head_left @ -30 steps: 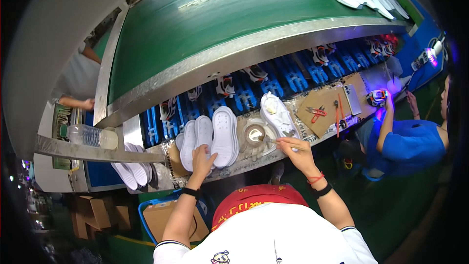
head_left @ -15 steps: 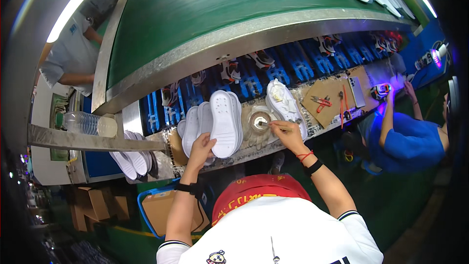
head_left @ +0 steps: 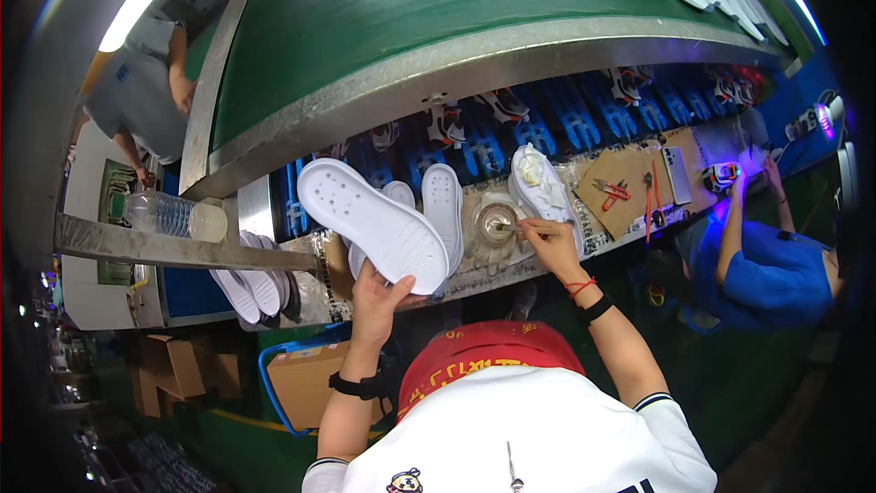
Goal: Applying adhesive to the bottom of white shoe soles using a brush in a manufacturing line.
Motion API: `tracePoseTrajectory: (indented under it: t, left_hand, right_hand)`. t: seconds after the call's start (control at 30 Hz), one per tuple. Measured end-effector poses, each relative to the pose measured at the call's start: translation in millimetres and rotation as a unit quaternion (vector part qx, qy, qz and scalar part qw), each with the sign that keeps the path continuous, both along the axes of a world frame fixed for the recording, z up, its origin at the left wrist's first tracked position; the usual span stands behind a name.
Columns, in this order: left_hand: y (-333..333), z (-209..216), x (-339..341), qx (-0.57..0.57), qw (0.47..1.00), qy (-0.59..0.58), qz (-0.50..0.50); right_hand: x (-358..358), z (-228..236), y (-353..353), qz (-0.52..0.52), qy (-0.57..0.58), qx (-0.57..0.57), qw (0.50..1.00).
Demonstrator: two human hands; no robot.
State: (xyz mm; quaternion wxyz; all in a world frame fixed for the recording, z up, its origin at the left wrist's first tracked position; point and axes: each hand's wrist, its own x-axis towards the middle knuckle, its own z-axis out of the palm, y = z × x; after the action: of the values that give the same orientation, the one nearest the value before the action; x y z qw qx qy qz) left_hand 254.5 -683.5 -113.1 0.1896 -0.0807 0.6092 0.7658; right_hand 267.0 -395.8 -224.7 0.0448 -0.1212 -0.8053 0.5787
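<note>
In the head view, the left hand [head_left: 372, 309] grips a long white foam shoe sole with small round holes [head_left: 370, 219], thumb on its near end and the other fingers hidden beneath. The sole slants up and leftward from those fingers, raised off the bench. The right hand [head_left: 550, 243] pinches a thin stick-like tool [head_left: 513, 227], whose tip is at a round translucent bowl [head_left: 497, 219] just left of the fingertips.

As far as shown, one sole is lifted out, while the tool sits at the bowl, well apart from it. Whether the sole's face bears any coating, I cannot tell. More white soles [head_left: 442, 201] lie beyond the left fingers, some partly covered by the raised one; another group of pale soles [head_left: 246, 288] rests farther left.

Just beyond the right fingers is a white shoe-shaped piece with crumpled yellowish material on it [head_left: 540, 184]. To their right, red-handled snips [head_left: 613, 192] lie on a brown cardboard sheet [head_left: 598, 172]. Blue racks [head_left: 525, 141] stand beyond both hands, overhung by a broad metal rail [head_left: 493, 55]. A co-worker in blue [head_left: 776, 260] is far to the right.
</note>
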Motion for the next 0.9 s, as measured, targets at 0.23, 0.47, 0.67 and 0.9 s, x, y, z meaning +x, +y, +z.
tracePoseTrajectory:
  t: [0.23, 0.47, 0.67, 0.9]
  left_hand:
    - [27, 3, -5, -0.064, 0.992, 0.108, 0.028]
    - [47, 15, -9, -0.083, 0.985, 0.149, 0.034]
    - [56, 21, -9, -0.125, 0.973, 0.195, 0.017]
    - [55, 22, -8, -0.145, 0.966, 0.215, 0.017]
  right_hand:
    - [18, 54, 10, -0.034, 0.013, -0.107, 0.994]
    - [42, 136, -3, 0.036, 0.138, -0.135, 0.980]
    - [36, 146, -14, 0.088, 0.172, -0.109, 0.975]
    - [28, 156, -9, 0.126, 0.207, -0.033, 0.970]
